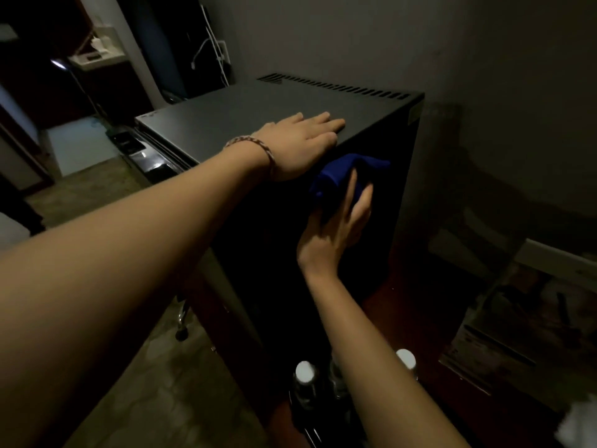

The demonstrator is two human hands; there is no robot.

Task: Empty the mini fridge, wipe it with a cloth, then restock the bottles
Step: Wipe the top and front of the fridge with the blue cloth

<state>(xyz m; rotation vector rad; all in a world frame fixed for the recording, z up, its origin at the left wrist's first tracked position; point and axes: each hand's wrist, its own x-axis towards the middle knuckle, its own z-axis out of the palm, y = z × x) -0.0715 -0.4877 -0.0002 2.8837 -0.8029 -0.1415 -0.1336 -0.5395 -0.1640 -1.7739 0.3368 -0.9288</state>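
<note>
Head view: the left hand (300,140) lies flat, fingers straight, atop the mini fridge (245,114), while just below it the right hand (336,231) presses a bunched blue cloth (339,173) to the dark side panel. Wipe in overlapping passes with steady pressure (the left hand bracing), away from the bottles (305,379) under the right forearm.

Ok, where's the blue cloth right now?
In the head view, the cloth is pressed against the fridge's dark side by the right hand, just below the left hand.

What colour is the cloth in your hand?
Blue. The cloth shows best in the head view, pressed against the fridge side.
</note>
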